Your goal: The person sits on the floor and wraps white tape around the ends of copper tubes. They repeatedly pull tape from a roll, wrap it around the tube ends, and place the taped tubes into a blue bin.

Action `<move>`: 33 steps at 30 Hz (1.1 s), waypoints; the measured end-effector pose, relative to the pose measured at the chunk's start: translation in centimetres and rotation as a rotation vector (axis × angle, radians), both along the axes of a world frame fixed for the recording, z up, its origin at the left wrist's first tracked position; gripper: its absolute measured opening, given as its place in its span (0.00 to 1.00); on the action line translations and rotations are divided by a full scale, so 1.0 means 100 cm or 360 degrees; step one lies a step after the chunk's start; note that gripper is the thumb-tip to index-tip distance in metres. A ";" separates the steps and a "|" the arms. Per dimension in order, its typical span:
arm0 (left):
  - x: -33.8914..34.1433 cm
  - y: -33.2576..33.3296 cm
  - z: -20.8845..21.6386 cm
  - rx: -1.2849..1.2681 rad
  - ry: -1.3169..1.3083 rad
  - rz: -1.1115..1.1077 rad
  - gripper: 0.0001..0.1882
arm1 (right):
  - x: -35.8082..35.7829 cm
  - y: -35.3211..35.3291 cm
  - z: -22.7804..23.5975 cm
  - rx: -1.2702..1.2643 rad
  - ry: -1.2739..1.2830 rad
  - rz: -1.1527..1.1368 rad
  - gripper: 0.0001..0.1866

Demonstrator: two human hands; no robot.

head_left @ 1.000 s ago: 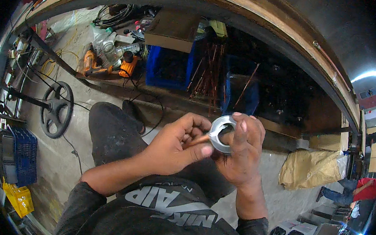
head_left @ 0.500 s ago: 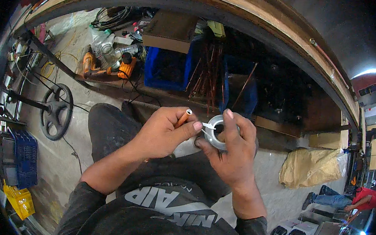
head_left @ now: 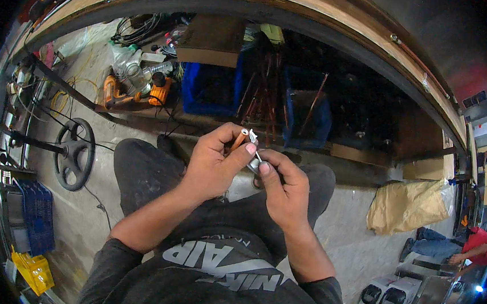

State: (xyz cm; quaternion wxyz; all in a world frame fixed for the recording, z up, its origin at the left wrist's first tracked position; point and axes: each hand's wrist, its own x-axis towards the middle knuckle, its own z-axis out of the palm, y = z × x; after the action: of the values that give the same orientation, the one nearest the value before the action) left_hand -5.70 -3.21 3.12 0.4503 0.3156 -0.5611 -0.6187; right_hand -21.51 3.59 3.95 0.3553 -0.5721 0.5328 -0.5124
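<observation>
With the left grip [head_left: 211, 164] closed around the copper-coloured tube [head_left: 240, 140] above the lap [head_left: 216, 213] and the right grip [head_left: 287, 187] seemingly pinching the white strip [head_left: 253, 137] beside it, I'd hold the tube steady, the strip untwisted.

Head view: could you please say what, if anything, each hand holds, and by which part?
Left hand: a copper tube, just below its open end. Right hand: a mostly hidden silvery piece, exact grip unclear.
</observation>
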 end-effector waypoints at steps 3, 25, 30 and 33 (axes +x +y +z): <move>-0.009 0.005 -0.001 0.0116 0.0047 0.0020 0.08 | 0.003 0.003 -0.001 0.0191 -0.0294 -0.0097 0.12; -0.044 -0.026 -0.030 -0.0477 -0.0355 -0.0215 0.12 | -0.025 -0.011 -0.026 -0.0151 -0.0438 -0.0123 0.19; -0.062 -0.019 -0.012 -0.0204 -0.0178 -0.0483 0.11 | -0.043 0.013 -0.010 -0.0131 -0.0370 -0.0196 0.18; -0.078 -0.023 -0.012 -0.0385 -0.0134 -0.0569 0.11 | -0.050 0.014 -0.014 -0.0263 -0.0131 -0.0442 0.14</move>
State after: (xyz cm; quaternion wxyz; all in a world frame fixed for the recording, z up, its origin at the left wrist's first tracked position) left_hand -13.50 -5.54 1.87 0.3440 0.1804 -0.6966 -0.6032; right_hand -26.53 5.04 2.53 0.2544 -0.4989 0.5478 -0.6215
